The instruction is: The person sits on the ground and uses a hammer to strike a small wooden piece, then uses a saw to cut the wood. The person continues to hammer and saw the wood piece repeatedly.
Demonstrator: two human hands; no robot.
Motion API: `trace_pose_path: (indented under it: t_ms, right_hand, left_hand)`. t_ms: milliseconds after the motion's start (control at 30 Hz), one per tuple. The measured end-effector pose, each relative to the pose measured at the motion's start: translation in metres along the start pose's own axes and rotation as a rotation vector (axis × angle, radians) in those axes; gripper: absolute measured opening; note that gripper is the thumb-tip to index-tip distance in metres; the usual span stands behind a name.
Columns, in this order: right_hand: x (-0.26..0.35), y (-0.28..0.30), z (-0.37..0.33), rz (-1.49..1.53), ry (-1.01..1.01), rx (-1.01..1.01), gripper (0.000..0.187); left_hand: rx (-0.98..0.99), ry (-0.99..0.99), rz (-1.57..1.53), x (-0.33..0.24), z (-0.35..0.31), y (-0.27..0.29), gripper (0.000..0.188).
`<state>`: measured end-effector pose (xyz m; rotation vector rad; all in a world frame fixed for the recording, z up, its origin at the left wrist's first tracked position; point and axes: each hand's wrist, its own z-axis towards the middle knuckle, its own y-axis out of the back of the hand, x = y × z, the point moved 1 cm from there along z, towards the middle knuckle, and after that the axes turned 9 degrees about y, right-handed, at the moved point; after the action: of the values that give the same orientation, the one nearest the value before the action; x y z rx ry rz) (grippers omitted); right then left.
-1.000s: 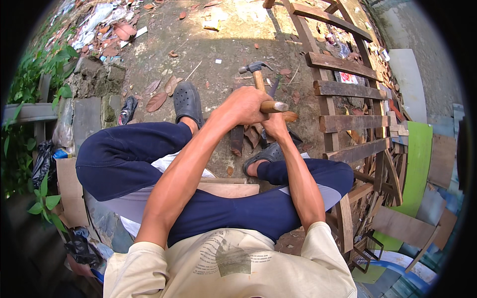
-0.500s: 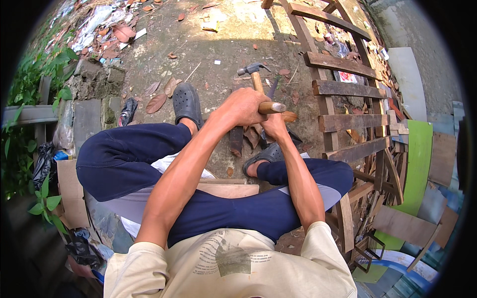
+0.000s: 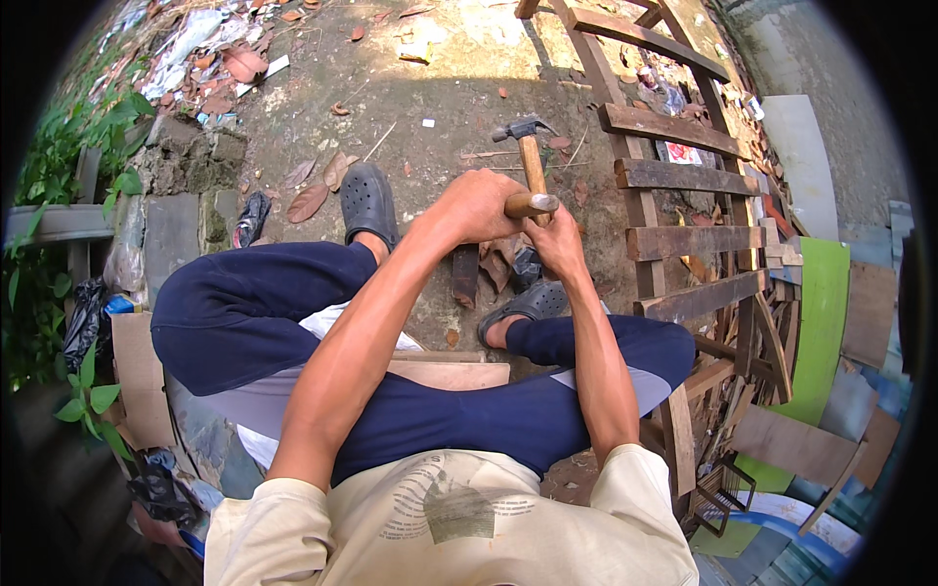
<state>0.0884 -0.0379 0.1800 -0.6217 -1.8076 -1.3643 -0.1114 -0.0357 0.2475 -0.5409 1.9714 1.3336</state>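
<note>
Bare ground [image 3: 293, 132] fills the scene, and a long slatted wooden frame [image 3: 697, 241] with at least 5 crosspieces stretches along its right side. Beyond the frame, a green board [image 3: 819, 332] stands among wood scraps. Dark blue trousers [image 3: 430, 420] cover the person's 2 spread legs; below them are 2 dark clogs, 1 on the left [image 3: 369, 200] and 1 on the right [image 3: 532, 301]. A dark wood piece [image 3: 466, 276] lies between the clogs.

The 2 hands meet above this gap. The left hand [image 3: 481, 205] is curled closed around a short wooden handle [image 3: 532, 205], whose blunt end sticks out to the right. The right hand [image 3: 555, 239] sits just beside it, lower and to the right; its fingers are mostly hidden, so I cannot tell how far they close or what they have hold of.

The hammer [image 3: 533, 164] lies directly ahead of both hands, head farthest out. Its long axis runs away from the body, leaning slightly left, and crosses nearly square to the handle. Its lower shaft passes out of sight behind that handle, toward the right hand, which seems nearer to its line.
</note>
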Motion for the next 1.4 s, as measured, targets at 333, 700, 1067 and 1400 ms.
trace_pose_path:
  t_ms: [333, 700, 1067, 1400]
  right_hand:
    - [0.138, 0.112, -0.095, 0.101, 0.111, -0.330, 0.029]
    - [0.170, 0.087, -0.147, -0.331, 0.301, -0.159, 0.032]
    - [0.167, 0.088, -0.145, -0.371, 0.159, -0.094, 0.036]
    - [0.168, 0.080, -0.153, -0.233, 0.237, -0.242, 0.039]
  left_hand:
    - [0.019, -0.023, 0.040, -0.006, 0.005, 0.003, 0.026]
    - [-0.021, -0.048, 0.048, 0.000, 0.009, -0.003, 0.029]
    - [-0.011, -0.045, 0.053, 0.008, 0.013, -0.009, 0.027]
    - [0.050, -0.007, 0.101, -0.001, 0.009, 0.000, 0.025]
